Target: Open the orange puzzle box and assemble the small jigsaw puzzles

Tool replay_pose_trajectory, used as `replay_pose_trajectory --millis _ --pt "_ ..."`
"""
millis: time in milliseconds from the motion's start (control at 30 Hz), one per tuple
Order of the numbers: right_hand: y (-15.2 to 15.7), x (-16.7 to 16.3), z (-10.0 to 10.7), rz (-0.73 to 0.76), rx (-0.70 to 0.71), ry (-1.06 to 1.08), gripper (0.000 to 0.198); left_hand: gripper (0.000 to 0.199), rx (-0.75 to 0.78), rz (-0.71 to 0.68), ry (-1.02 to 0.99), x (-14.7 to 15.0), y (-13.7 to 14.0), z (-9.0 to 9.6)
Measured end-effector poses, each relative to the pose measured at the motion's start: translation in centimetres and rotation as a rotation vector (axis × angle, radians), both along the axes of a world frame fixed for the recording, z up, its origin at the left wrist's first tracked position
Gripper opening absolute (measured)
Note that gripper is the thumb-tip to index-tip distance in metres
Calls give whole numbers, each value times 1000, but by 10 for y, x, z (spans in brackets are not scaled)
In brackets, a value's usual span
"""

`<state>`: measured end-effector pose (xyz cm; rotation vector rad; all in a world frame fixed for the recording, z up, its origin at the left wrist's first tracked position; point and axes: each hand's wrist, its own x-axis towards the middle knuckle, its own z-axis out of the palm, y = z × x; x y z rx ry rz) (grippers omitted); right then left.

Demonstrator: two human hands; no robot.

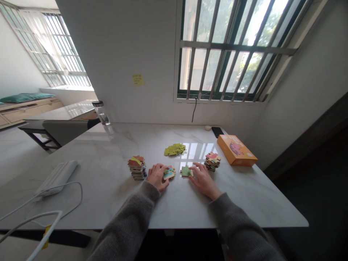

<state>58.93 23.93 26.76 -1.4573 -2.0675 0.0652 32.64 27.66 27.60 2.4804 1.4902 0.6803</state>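
My left hand [157, 177] rests on the white table with thumb and fingers closed round the edges of a small pile of colourful jigsaw puzzle pieces [170, 173]. To its right, my right hand [203, 180] grips the right edge of a green jigsaw puzzle piece [186, 172], which lies on or just above the tabletop; a reddish bit shows at its left side. A tall stack of puzzle pieces [137, 167] stands just left of my left hand. Another stack of puzzle pieces [212, 161] stands just beyond my right hand. Fingertip contact is partly hidden.
Yellow-green puzzle pieces [175, 149] lie fanned out farther back. An orange box [236, 150] and a black phone [217, 132] are at the right. At the left are a white power strip [58, 177] with cables and a clear bottle [102, 114] by the wall.
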Motion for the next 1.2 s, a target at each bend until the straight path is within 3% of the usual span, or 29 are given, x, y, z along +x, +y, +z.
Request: replay_pose_trajectory --millis 733,833,1000,1100,1200 --pt "-5 -18 6 100 43 119 29 45 -22 37 -41 -1 1 1" --pt "-7 -20 9 102 92 143 30 47 78 -37 -124 -1 2 1" --pt "-15 -32 15 253 99 141 46 47 158 -325 -300 6 -4 1" --pt "-17 -37 16 335 52 119 37 47 137 -438 -356 12 -8 2" --pt "-15 -36 14 351 21 117 27 48 111 -436 -356 14 -11 4"
